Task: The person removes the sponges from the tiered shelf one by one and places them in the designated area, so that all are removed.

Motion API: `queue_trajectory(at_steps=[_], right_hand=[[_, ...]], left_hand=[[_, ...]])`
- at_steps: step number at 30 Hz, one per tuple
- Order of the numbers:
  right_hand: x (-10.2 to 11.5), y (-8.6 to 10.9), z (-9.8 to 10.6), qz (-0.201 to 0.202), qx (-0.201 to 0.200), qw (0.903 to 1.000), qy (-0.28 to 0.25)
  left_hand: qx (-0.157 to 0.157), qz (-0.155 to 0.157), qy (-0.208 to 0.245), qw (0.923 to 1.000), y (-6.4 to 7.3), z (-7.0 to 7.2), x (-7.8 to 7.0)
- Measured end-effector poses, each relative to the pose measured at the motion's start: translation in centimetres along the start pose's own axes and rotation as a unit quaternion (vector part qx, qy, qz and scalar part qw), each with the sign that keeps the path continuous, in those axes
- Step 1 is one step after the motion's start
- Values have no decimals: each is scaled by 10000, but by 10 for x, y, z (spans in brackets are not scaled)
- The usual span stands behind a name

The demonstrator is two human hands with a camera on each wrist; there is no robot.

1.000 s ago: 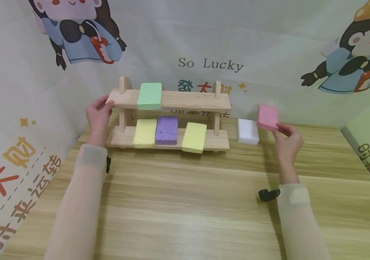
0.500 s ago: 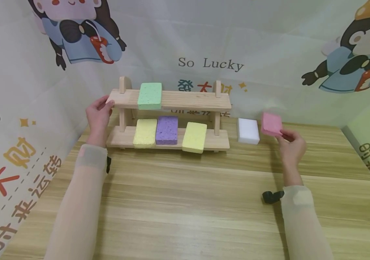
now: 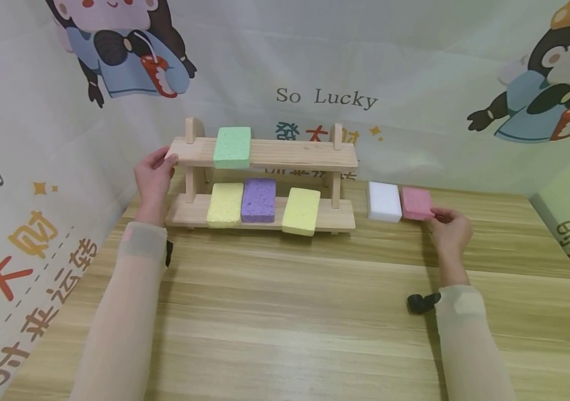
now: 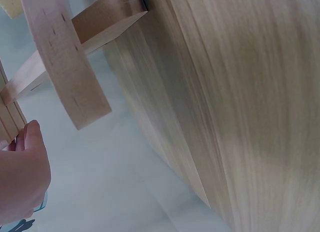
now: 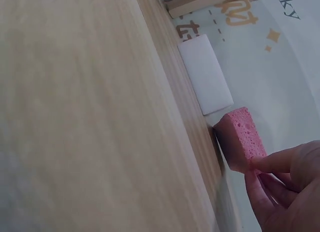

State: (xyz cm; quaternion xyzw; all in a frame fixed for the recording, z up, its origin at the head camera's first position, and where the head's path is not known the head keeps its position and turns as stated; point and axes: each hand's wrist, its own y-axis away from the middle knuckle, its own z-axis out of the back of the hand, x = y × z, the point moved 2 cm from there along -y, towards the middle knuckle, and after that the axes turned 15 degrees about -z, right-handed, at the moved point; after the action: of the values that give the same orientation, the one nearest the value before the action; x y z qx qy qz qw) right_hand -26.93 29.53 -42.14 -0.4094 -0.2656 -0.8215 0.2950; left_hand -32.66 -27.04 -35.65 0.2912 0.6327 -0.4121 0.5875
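My right hand (image 3: 451,234) pinches the near right corner of a pink sponge (image 3: 416,203) between thumb and fingers. This sponge is down at the tabletop, just right of a white sponge (image 3: 384,201). In the right wrist view the pink sponge (image 5: 240,137) shows its pores, with the fingertips at its lower end. My left hand (image 3: 153,177) grips the left end of the upper board of a two-tier wooden rack (image 3: 305,155). On that board lies a green sponge (image 3: 232,147). The lower board bears a yellow sponge (image 3: 225,205), a purple sponge (image 3: 258,200) and another yellow sponge (image 3: 301,211).
A printed cloth (image 3: 245,61) hangs behind and beside the wooden table (image 3: 285,312). The rack stands near the table's back edge. Black straps with a camera (image 3: 422,303) sit at the right wrist.
My right hand has lowered the pink sponge from above the table, a little to the right, to beside the white one. My left hand stays on the rack.
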Motion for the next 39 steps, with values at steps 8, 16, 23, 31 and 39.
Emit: queue_trajectory(at_steps=[8,16,23,31,39], right_hand=[[-5,-7,2,-111,99,9996,230],[-7,-8,3,-210,79,9988,445],[-8,-8,2,-85,135,9991,403],[-8,-8,2,-17,110,9984,554],[-10,-9,4,-240,74,9985,492]], left_hand=[[2,45,-34,10000,-2,-2,-2],[-6,0,-103,9999,-4,-2,-1],[-5,2,-79,10000,-5,-1,-2],[-27,76,8,10000,-4,0,-1],[-10,48,-56,10000,-4,0,2]])
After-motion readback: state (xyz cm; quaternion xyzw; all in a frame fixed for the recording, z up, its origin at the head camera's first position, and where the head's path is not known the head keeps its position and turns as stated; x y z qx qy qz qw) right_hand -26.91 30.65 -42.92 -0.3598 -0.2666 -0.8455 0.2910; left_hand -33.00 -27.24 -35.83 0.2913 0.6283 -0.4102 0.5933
